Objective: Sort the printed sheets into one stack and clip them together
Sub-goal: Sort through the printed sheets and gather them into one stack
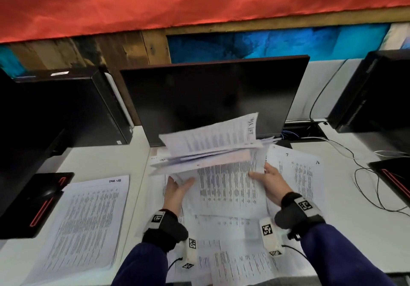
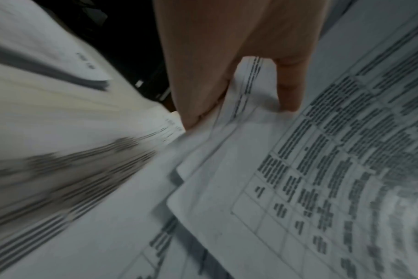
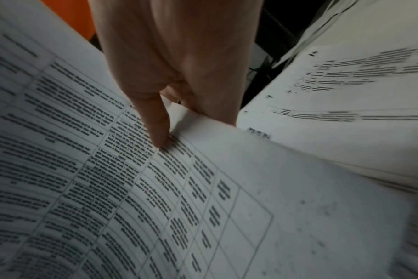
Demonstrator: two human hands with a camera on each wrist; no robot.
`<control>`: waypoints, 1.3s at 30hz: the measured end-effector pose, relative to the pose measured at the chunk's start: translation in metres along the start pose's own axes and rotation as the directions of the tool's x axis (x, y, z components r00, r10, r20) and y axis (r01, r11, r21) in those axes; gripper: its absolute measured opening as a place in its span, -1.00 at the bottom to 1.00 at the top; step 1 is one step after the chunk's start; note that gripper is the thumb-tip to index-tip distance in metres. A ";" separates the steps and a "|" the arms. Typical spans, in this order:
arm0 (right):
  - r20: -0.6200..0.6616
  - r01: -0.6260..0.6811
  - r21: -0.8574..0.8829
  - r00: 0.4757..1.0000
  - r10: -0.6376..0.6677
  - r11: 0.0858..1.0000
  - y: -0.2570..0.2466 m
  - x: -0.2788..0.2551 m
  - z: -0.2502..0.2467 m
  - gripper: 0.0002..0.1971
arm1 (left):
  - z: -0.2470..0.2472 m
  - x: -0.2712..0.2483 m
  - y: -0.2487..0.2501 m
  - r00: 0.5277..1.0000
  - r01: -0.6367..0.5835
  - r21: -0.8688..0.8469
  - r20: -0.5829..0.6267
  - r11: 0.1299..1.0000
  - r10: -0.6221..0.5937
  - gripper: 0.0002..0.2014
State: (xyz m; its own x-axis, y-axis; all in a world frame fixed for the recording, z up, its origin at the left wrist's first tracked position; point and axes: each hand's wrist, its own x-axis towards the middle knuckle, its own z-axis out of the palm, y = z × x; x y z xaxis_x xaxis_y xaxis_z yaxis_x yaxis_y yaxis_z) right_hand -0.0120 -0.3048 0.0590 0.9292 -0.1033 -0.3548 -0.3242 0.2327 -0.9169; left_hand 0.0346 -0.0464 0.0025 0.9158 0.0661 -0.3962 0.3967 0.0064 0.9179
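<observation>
— Where are the printed sheets?

— I see a lifted bundle of printed sheets (image 1: 208, 146) at centre, in front of the dark monitor (image 1: 213, 99), blurred. More loose sheets (image 1: 230, 188) lie spread on the white desk (image 1: 93, 161) beneath; a separate stack (image 1: 88, 225) sits at eight o'clock.

— And the hands?

— My left hand (image 1: 177, 190) pinches the bundle's near edge between thumb and fingers. My right hand (image 1: 270, 180), at three o'clock, has straight fingers (image 3: 155, 120) pressing a tabled page.
</observation>
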 end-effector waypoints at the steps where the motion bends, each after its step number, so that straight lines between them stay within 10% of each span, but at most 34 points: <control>1: 0.015 0.029 0.041 0.999 -0.029 0.999 -0.007 0.003 0.001 -0.72 | 0.002 -0.002 0.014 0.999 -0.048 0.000 0.019 0.999 0.048 -0.27; 4: -0.022 0.135 0.124 0.991 -0.133 0.983 -0.027 0.007 0.010 -0.62 | 0.010 -0.010 0.055 0.989 -0.107 0.048 -0.099 0.993 0.111 -0.60; 12: -0.063 0.354 0.057 0.934 -0.350 0.934 -0.046 0.007 0.050 -0.75 | 0.036 -0.025 0.084 0.847 -0.460 -0.039 -0.319 0.887 0.425 -0.64; 21: -0.091 0.272 -0.017 0.958 -0.272 0.962 -0.024 0.014 0.050 -0.64 | 0.027 -0.019 0.062 0.909 -0.356 0.048 -0.213 0.933 0.358 -0.29; 31: -0.145 0.346 0.004 0.929 -0.342 0.938 -0.032 0.014 0.069 -0.76 | 0.016 -0.006 0.069 0.888 -0.407 -0.095 -0.273 0.909 0.369 -0.73; 39: -0.097 0.274 -0.121 0.953 -0.286 0.954 -0.022 0.023 0.064 -0.62 | 0.009 -0.014 0.057 0.877 -0.432 0.055 -0.208 0.900 0.434 -0.59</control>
State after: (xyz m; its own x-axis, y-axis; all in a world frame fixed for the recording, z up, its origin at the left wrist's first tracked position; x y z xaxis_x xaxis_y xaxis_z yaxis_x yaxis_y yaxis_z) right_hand 0.0281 -0.2506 0.0828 0.9614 -0.2586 -0.0938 -0.0763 0.0768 -0.9941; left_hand 0.0453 -0.0555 0.0599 0.9617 0.2685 0.0549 -0.0350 -0.0781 0.9963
